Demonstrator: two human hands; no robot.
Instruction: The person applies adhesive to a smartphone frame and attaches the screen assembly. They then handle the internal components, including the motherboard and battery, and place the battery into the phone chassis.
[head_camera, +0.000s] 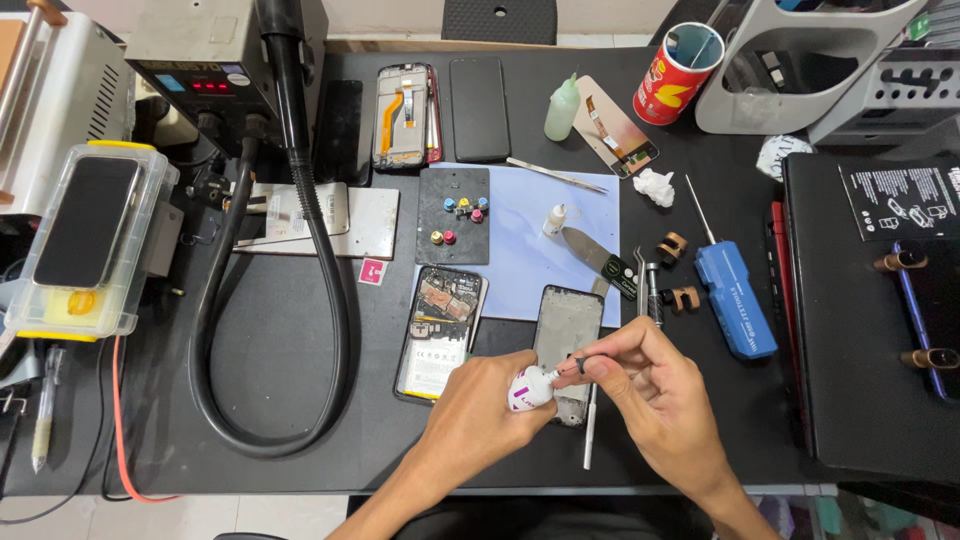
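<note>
Nearby, opened phone (441, 332), phone frame (567, 325), blue screwdriver (733, 296)

1. Blue electric screwdriver (735, 298) right of the pale blue mat (520, 240).
2. Red snack can (678, 73) at the back, near a green-tinted squeeze bottle (562, 107).
3. Thick black hose (270, 330) looping at left.
4. Clear plastic box (85, 240) far left.

A single head camera is looking almost straight down on the black bench (270, 400) from close above. The far edge is lying at twelve o'clock, the hands (480, 395) entering from six. No second view is sharing the scene.
</note>
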